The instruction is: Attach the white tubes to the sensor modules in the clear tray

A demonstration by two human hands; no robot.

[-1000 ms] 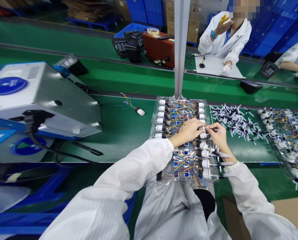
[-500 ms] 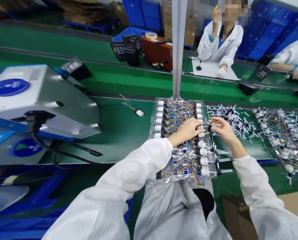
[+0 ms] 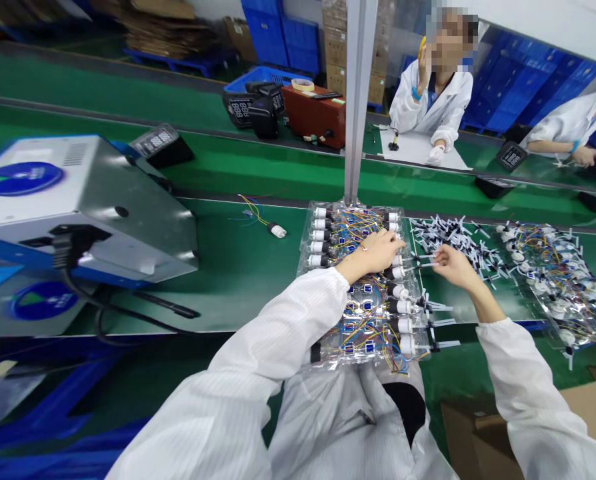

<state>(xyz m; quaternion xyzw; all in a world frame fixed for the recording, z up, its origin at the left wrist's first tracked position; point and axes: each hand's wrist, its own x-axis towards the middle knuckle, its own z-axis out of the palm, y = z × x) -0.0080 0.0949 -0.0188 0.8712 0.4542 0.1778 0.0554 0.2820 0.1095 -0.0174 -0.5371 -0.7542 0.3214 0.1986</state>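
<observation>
A clear plastic tray carries rows of white-and-black cylindrical parts with coloured wires. Over its right row lies my left hand, its fingers closed on one white-capped cylinder that they mostly cover. My right hand, just off the tray's right edge, pinches the outer end of a thin white tube with a black fitting at its inner end. That end points at the cylinder under my left fingers; whether it is seated there I cannot tell. Nearer me, several cylinders bear similar black fittings and white tubes.
A pile of tubes with black fittings lies beyond my right hand. Farther right is another filled tray. One wired cylinder lies left of my tray, near a grey machine. A metal post rises behind; co-workers sit across the bench.
My right hand has drawn a little right and down, from the black fitting by the cylinder to the tube's outer end. My left hand stays at the right row. The view has shifted slightly.
</observation>
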